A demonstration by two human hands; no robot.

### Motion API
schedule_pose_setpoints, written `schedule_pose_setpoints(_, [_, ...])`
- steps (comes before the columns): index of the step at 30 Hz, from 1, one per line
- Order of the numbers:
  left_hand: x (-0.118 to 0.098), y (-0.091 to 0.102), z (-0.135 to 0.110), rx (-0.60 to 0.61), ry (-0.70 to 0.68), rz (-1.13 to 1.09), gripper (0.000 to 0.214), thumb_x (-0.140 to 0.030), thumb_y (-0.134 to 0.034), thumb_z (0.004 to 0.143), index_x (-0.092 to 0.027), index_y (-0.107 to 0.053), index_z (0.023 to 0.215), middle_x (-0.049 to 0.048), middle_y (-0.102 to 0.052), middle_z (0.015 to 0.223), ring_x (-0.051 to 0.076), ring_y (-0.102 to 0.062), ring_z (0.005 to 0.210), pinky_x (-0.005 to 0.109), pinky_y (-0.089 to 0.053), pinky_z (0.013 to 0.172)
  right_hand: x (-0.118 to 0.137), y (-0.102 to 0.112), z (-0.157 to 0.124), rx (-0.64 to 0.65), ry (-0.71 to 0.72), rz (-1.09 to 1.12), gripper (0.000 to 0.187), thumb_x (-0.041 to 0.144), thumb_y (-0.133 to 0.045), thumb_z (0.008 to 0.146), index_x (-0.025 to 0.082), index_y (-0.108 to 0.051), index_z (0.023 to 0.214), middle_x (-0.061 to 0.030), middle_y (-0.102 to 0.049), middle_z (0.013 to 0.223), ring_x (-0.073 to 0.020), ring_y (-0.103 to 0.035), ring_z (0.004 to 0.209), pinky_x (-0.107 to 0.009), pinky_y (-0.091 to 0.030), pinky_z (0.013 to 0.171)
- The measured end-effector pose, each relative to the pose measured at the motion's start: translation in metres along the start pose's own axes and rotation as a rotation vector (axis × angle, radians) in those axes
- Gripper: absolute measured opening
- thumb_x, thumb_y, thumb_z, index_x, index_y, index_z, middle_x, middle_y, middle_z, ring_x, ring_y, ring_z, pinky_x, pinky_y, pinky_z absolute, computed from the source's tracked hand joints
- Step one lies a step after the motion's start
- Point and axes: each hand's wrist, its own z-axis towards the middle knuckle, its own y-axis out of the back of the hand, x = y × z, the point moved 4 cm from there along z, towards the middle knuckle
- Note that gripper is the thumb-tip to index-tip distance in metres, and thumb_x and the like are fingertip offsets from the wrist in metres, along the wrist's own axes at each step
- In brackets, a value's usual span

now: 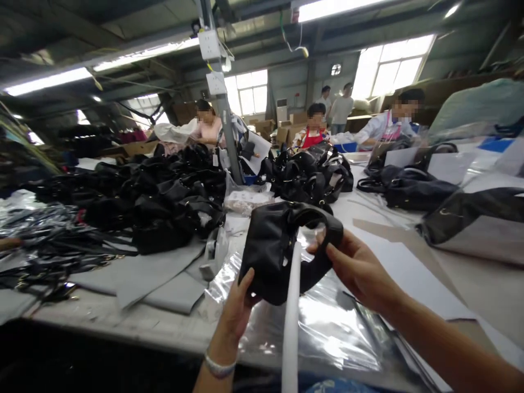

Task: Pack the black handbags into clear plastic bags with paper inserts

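Both hands lift a black handbag [274, 251] above the tabletop [135, 322]: left hand [239, 308] fingers grip its body, right hand [356, 267] fingers pinch the handle, steadying it upright.

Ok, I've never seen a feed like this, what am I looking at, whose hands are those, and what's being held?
This is one camera worn on a person's head, looking forward and down. There is no machine, only two bare hands. The left hand and the right hand together hold up a black handbag, the right at its handle. Below it, clear plastic wrap lies on the worktable, beside grey sheets. Farther back sit piles of black bags and loose straps. Other people work across the table.
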Motion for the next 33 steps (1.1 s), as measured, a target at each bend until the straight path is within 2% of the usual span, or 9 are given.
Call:
schedule_pose_setpoints(5, [-0.04,0.053,-0.005,-0.08,-0.06,0.376,0.059,-0.048,-0.079,0.079,-0.021,-0.063,0.128,0.0122,-0.065,0.13,0.03,-0.062,0.116,0.031,-0.059,0.076,-0.058,0.004,-0.056,0.023,-0.236,-0.163,0.032,0.049,-0.076,0.081,0.031,-0.071,0.106,-0.005,-0.071,0.112,-0.0271,-0.064,0.106,-0.047,-0.046,0.104])
schedule_pose_setpoints(11, [-0.025,0.053,-0.001,-0.074,-0.038,0.558,0.053,-0.049,-0.075,0.08,-0.017,-0.069,0.121,0.0142,-0.066,0.125,0.032,-0.064,0.111,0.038,-0.06,0.077,-0.096,0.024,-0.095,-0.044,-0.439,-0.08,0.039,0.054,-0.079,0.076,0.029,-0.072,0.106,-0.0063,-0.071,0.112,-0.0285,-0.065,0.106,-0.049,-0.052,0.099])
schedule_pose_setpoints(13, [-0.025,0.045,-0.008,-0.136,-0.096,0.633,0.049,-0.044,-0.076,0.08,-0.018,-0.069,0.121,0.0139,-0.064,0.13,0.033,-0.059,0.119,0.04,-0.058,0.085,-0.097,0.026,-0.098,-0.055,-0.439,-0.032,0.04,0.054,-0.077,0.078,0.029,-0.072,0.109,-0.0064,-0.071,0.115,-0.0284,-0.065,0.107,-0.049,-0.051,0.1])
schedule_pose_setpoints(16, [-0.038,0.015,-0.029,-0.262,-0.387,0.923,0.037,-0.04,-0.069,0.087,-0.023,-0.069,0.12,0.0111,-0.063,0.129,0.03,-0.056,0.12,0.038,-0.051,0.094,-0.096,0.026,-0.095,-0.051,-0.437,-0.001,0.039,0.054,-0.076,0.08,0.029,-0.072,0.11,-0.0064,-0.07,0.118,-0.0281,-0.065,0.108,-0.049,-0.051,0.1])
schedule_pose_setpoints(19, [-0.033,-0.034,-0.044,-0.08,-0.542,1.282,0.031,-0.043,-0.059,0.094,-0.025,-0.07,0.117,0.0093,-0.067,0.118,0.025,-0.065,0.097,0.035,-0.049,0.088,-0.094,0.023,-0.09,0.003,-0.419,-0.071,0.038,0.055,-0.073,0.082,0.029,-0.072,0.109,-0.0054,-0.071,0.114,-0.0273,-0.065,0.104,-0.047,-0.051,0.097])
schedule_pose_setpoints(22, [-0.015,-0.065,-0.042,0.133,-0.44,1.473,0.031,-0.042,-0.058,0.094,-0.026,-0.07,0.118,0.0081,-0.068,0.117,0.026,-0.067,0.097,0.033,-0.048,0.082,-0.092,0.022,-0.087,0.041,-0.371,-0.172,0.037,0.057,-0.07,0.083,0.026,-0.073,0.102,-0.0043,-0.073,0.098,-0.025,-0.065,0.092,-0.044,-0.052,0.089])
schedule_pose_setpoints(27, [-0.01,-0.071,-0.013,0.254,-0.276,1.749,0.029,-0.031,-0.053,0.093,-0.022,-0.072,0.113,0.0069,-0.071,0.107,0.026,-0.064,0.105,0.036,-0.046,0.09,-0.085,0.02,-0.08,0.099,-0.265,-0.199,0.03,0.044,-0.067,0.086,0.017,-0.071,0.096,-0.0031,-0.07,0.087,-0.0193,-0.061,0.079,-0.033,-0.049,0.073])
schedule_pose_setpoints(30, [-0.019,-0.077,0.005,0.36,-0.214,1.735,0.03,-0.035,-0.056,0.089,-0.02,-0.074,0.108,0.0062,-0.072,0.095,0.024,-0.066,0.093,0.034,-0.047,0.085,-0.075,0.017,-0.076,0.127,-0.16,-0.343,0.019,0.033,-0.062,0.09,0.017,-0.071,0.094,-0.002,-0.072,0.096,-0.0185,-0.061,0.087,-0.03,-0.047,0.079])
schedule_pose_setpoints(33, [-0.024,-0.088,0.009,0.438,-0.085,1.545,0.037,-0.04,-0.06,0.086,-0.018,-0.073,0.113,0.0035,-0.072,0.087,0.021,-0.067,0.082,0.03,-0.047,0.077,-0.071,0.016,-0.076,0.119,-0.144,-0.436,0.018,0.031,-0.061,0.091,0.017,-0.072,0.094,-0.0016,-0.073,0.093,-0.018,-0.062,0.085,-0.029,-0.046,0.078])
